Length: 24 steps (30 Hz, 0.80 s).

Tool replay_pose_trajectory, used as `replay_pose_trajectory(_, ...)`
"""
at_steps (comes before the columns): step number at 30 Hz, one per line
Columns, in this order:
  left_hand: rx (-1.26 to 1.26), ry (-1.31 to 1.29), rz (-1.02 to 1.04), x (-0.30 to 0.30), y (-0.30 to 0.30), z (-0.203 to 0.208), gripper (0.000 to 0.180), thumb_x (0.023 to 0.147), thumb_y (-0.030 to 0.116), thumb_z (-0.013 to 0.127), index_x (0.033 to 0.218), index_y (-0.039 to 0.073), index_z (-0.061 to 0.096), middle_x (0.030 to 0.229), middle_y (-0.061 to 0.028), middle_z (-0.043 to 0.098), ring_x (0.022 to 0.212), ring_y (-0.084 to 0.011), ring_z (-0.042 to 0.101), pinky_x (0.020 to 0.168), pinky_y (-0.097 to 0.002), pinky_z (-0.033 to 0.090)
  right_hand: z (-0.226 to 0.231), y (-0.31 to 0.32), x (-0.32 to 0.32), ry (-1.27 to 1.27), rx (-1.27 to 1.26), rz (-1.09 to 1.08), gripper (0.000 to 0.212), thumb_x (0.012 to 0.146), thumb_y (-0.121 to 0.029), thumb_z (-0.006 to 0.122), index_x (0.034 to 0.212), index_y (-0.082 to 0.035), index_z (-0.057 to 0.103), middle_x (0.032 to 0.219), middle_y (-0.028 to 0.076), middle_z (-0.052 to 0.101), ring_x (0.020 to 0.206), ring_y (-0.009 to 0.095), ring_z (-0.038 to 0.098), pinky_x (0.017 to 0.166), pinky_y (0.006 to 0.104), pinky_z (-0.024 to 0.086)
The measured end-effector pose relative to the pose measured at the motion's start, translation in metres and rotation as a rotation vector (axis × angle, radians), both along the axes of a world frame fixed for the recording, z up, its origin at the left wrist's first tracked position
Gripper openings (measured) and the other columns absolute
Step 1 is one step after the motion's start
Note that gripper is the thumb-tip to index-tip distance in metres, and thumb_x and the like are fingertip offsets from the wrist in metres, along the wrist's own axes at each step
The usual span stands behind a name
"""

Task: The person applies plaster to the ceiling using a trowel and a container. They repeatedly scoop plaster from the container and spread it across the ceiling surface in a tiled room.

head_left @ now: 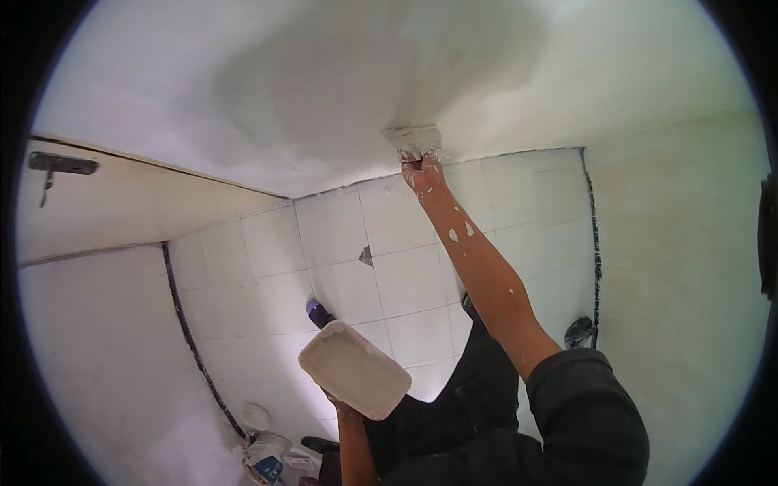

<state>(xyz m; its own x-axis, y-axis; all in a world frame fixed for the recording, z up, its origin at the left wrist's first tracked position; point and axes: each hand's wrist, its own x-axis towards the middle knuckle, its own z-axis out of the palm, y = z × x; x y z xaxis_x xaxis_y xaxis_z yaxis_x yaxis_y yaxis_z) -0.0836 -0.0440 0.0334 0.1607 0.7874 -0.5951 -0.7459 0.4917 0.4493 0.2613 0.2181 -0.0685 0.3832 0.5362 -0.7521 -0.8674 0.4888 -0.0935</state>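
1. Setting: a small, pale room seen from above. A white wall [267, 89] carries broad, soft shadows; white tiled floor [413, 279] below, with dark, rough lines along some edges. A door [121, 202] with a lever handle [61, 164] stands at my left.
2. Right hand [423, 172]: my arm reaches forward, fingers drawn in narrow around a scraper [413, 139]. Its broad end points away from me and appears to lie against the wall, just above the floor line as I look down. The extended arm probably gives reach; the close grip likely steadies the blade.
3. Left hand [335, 401]: holds a shallow tray [392, 397] at the side nearest me. Most of the fingers are hidden below it, so I cannot tell their spread. Carrying it before my body presumably keeps it handy and balanced.
4. Appearance: scraper wide, off-white, ragged-edged, seemingly coated in paste. Tray rectangular with rounded corners, whitish and smeared; depth of contents not readable. Pale flecks mark my right forearm.
5. Surroundings: a grey triangular patch [366, 256] on the tiles; a round, pale lid-like disc [257, 416] and a white-and-blue bag [267, 463] at lower left.
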Motion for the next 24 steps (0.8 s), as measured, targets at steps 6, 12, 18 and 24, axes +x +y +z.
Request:
replay_pose_trajectory(6, 0.215, 0.034, -0.014, 0.000, 0.019, 0.100, 0.059, 0.081, 0.050, 0.037, 0.125, 0.013, 0.029, 0.123, -0.0083, 0.038, 0.111, -0.0265, 0.039, 0.092, -0.0431, 0.034, 0.135, 0.007, 0.018, -0.085, 0.100, 0.000, 0.017, 0.087, -0.017, 0.040, 0.096, -0.006, 0.050, 0.092, 0.008, 0.055, 0.078, 0.021, 0.055, 0.069, 0.0355, 0.049)
replay_pose_trajectory(12, 0.288, -0.081, 0.004, -0.009, 0.021, 0.117, 0.058, 0.082, 0.049, 0.035, 0.125, 0.011, 0.027, 0.123, -0.0089, 0.037, 0.110, -0.0259, 0.040, 0.091, -0.0422, 0.036, 0.254, 0.018, 0.010, -0.144, 0.179, -0.059, 0.015, 0.086, -0.011, 0.036, 0.100, -0.007, 0.039, 0.100, 0.008, 0.043, 0.083, 0.023, 0.047, 0.070, 0.0351, 0.044)
replay_pose_trajectory(18, 0.245, 0.110, 0.016, -0.008, 0.011, 0.133, 0.060, 0.082, 0.051, 0.030, 0.125, 0.010, 0.027, 0.123, -0.0103, 0.037, 0.109, -0.0271, 0.041, 0.089, -0.0421, 0.037, 0.350, -0.016, 0.000, -0.235, 0.172, 0.025, 0.021, 0.084, -0.006, 0.037, 0.105, -0.006, 0.039, 0.093, 0.007, 0.045, 0.079, 0.022, 0.049, 0.070, 0.0322, 0.044)
replay_pose_trajectory(24, 0.320, 0.099, 0.029, -0.016, 0.008, 0.120, 0.056, 0.082, 0.048, 0.034, 0.123, 0.010, 0.029, 0.119, -0.0107, 0.040, 0.106, -0.0265, 0.043, 0.086, -0.0422, 0.040, 0.365, -0.055, 0.037, -0.879, 0.057, -0.161, 0.019, 0.080, -0.003, 0.041, 0.096, -0.002, 0.051, 0.079, 0.007, 0.052, 0.072, 0.012, 0.050, 0.061, 0.0266, 0.042)
